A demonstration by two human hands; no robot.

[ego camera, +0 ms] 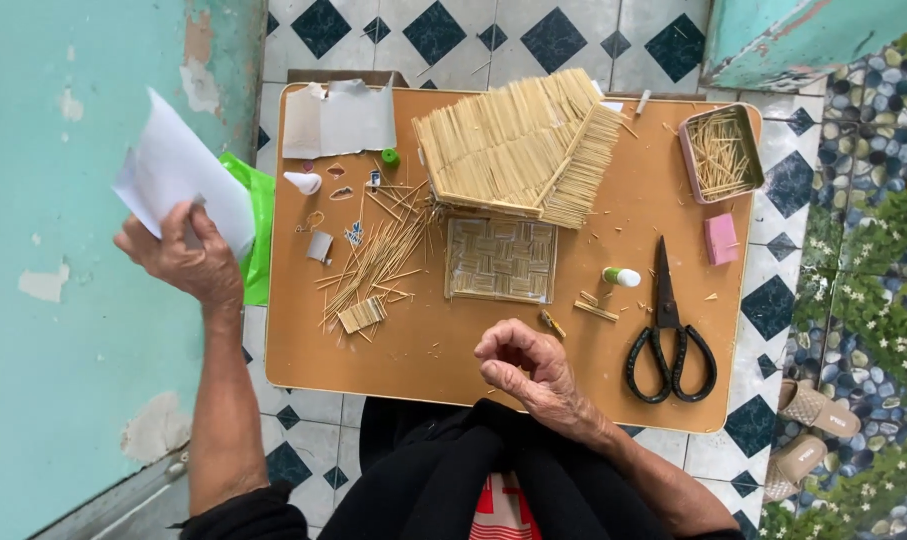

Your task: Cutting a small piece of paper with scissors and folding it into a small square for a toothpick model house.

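Seated worker at a low orange board [473, 350], viewed from above. Right hand [528, 375], at 6 o'clock, rests at the near edge, fingers curled loosely inward, holding nothing visible. Left hand [185, 255], at 9 o'clock, is raised off the board with forearm extended, pinching a white paper sheet [178, 170]. Beyond lie a woven mat [500, 260], black scissors [668, 335] at 3 o'clock, and a stick-built roof [518, 145] at 12.

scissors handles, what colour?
Black, as are the blades. The scissors lie on the orange-brown board in the head view, right of the right hand.
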